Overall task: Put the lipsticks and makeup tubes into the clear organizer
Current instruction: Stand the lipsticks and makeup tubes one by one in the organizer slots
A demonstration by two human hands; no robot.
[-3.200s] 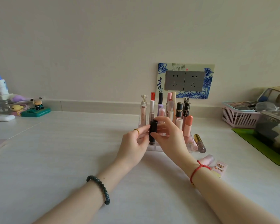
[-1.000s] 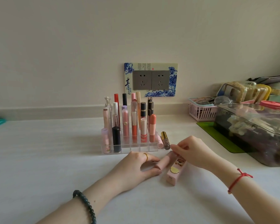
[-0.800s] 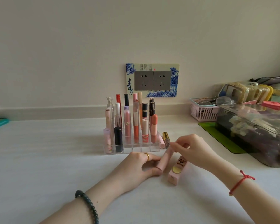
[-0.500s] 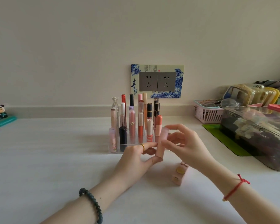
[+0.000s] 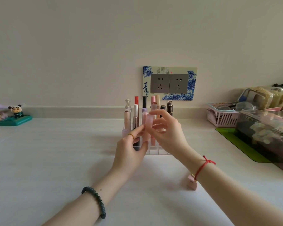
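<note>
White tabletop (image 5: 55, 160) is stretching back to a pale wall, and the clear organizer (image 5: 158, 152) is sitting towards its back edge, below a blue-patterned socket plate (image 5: 169, 83). Lipsticks and tubes (image 5: 136, 110) are standing upright in its compartments.

Both hands are meeting just in front of the organizer, holding a pale pink tube (image 5: 148, 123) upright over its front cells. I cannot tell whether the base is entering a cell. The left hand (image 5: 131, 152) is pinching the tube's lower part between thumb and fingers. The right hand (image 5: 168, 136) is gripping its upper part with curled fingertips.

A pink boxed lipstick (image 5: 192, 184) is lying in front of the organizer and to its right, partly hidden by the right wrist. Further right of the organizer, a pink basket (image 5: 222, 117) and a dark clear-lidded box (image 5: 265, 137) on a green mat (image 5: 245, 145) are sitting.
</note>
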